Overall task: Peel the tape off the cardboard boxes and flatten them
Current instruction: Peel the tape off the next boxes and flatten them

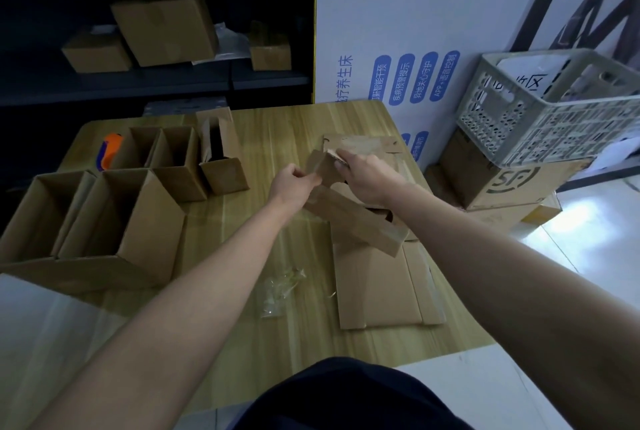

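A small cardboard box [356, 221] is held tilted above the wooden table [277, 131], its far end raised. My left hand [292, 185] grips the box's upper flap from the left. My right hand [367, 176] pinches something at the top edge of the same flap; whether it is tape I cannot tell. Under the box lies a flattened box [377, 284], and another flat piece [363, 145] lies behind my hands. A crumpled wad of clear peeled tape [280, 291] rests on the table near the front.
Several open cardboard boxes [104, 218] stand on the table's left side, with an orange and blue tool [109, 150] behind them. A grey plastic crate [554, 107] sits on cartons at the right. Dark shelves [156, 83] hold more boxes behind.
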A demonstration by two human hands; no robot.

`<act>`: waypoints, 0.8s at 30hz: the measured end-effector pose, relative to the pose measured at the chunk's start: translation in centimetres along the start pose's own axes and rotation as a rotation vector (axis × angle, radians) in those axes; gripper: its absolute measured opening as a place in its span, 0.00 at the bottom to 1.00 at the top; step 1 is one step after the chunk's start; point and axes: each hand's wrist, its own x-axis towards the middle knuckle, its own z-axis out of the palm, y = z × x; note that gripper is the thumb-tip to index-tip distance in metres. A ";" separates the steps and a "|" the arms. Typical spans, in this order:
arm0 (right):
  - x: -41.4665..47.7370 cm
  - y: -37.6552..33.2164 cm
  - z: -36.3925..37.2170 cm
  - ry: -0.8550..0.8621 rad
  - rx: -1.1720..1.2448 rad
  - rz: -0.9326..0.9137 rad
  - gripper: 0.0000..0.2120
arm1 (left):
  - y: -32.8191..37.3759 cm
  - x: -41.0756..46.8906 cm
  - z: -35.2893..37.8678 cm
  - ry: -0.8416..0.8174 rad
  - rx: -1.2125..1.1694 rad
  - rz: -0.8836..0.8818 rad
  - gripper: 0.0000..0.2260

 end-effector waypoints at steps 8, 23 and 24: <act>-0.7 -1.1 1.3 0.017 0.004 -0.032 0.19 | -0.6 -0.6 0.4 0.207 0.061 0.044 0.09; -1.2 -3.0 1.2 0.166 -0.093 0.074 0.15 | 2.2 -0.1 -0.3 0.197 0.230 -0.035 0.07; -1.2 -2.9 1.0 0.181 -0.092 0.084 0.15 | 2.5 -0.3 -0.4 0.130 0.219 -0.094 0.06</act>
